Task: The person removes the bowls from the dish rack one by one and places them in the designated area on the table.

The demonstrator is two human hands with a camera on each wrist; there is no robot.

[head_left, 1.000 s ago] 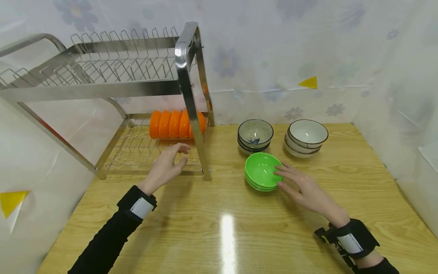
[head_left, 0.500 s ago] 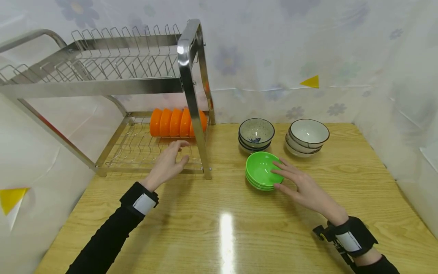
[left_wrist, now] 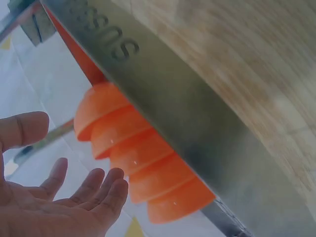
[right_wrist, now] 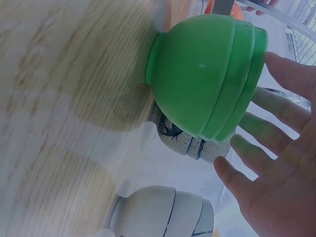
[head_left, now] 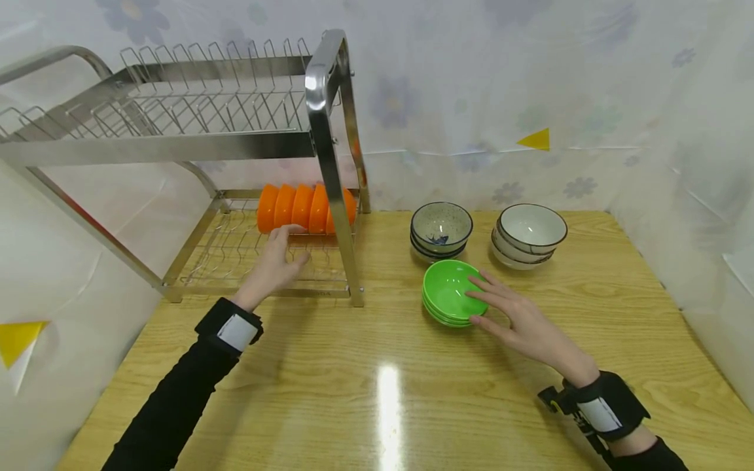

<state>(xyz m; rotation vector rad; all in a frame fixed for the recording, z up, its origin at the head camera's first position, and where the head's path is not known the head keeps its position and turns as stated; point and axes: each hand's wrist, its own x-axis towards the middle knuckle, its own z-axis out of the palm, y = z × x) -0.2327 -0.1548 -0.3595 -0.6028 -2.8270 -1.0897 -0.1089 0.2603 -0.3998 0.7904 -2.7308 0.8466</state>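
Nearest the camera, in the lower right of the head view, the right hand [head_left: 521, 314] lies with its fingers spread and relaxed against the right rim of the stack of green bowls [head_left: 450, 293], which sits on the wooden bench [head_left: 377, 392] just right of centre; it holds nothing yet. These bowls look like thin, glossy plastic: probably light, stiff and a little slippery, nested closely, so the top one is best taken at its rim, thumb inside and fingers under the lip, or the others may lift with it. Left of centre, the left hand [head_left: 273, 265] reaches, fingers loose and apart, into the lower tier of the steel dish rack [head_left: 321, 131], fingertips just short of the row of orange bowls [head_left: 303, 209] standing on edge there. Farther back stand two stacks of ceramic bowls, speckled [head_left: 442, 229] and white [head_left: 530, 232], likely heavier and breakable.
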